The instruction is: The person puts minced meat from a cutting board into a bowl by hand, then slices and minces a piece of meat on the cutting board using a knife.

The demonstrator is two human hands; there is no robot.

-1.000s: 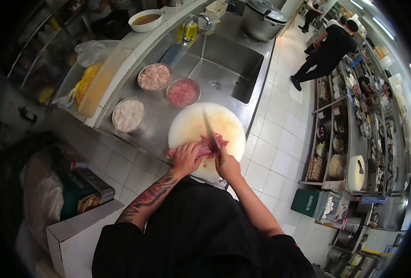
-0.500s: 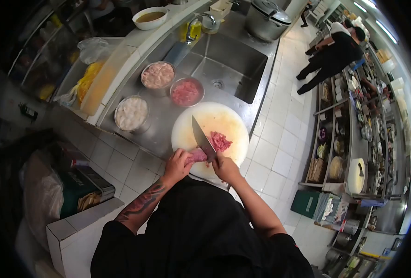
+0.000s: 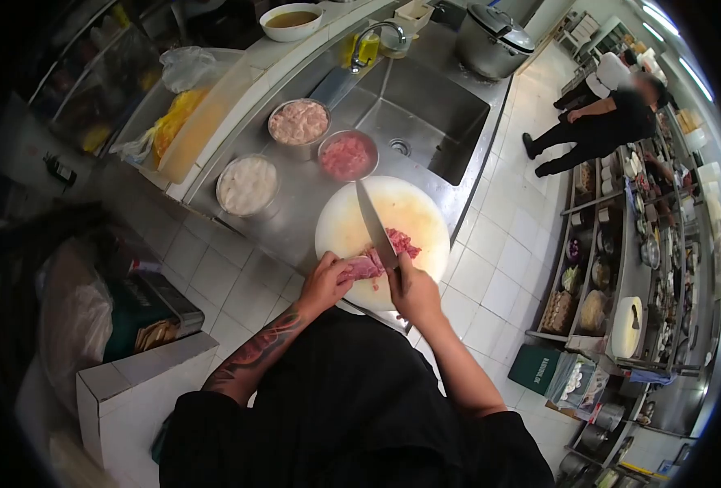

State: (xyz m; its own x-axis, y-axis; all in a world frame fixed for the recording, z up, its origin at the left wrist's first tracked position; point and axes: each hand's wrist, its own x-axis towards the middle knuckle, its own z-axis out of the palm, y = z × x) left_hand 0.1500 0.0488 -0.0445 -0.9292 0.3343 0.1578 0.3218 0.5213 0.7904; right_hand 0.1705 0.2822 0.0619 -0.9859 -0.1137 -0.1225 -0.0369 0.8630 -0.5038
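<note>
A pinkish-red raw meat strip, clamped in my left hand, juts toward the long steel knife my right hand clasps.

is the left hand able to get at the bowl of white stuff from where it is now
Probably yes: nothing seems to stand between the left hand and the bowl, though it would likely have to let go of the piece of meat first.

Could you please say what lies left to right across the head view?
Round metal bowl of whitish pieces, left hand, pink raw meat piece, right hand, large lidded metal pot, standing person in black.
</note>
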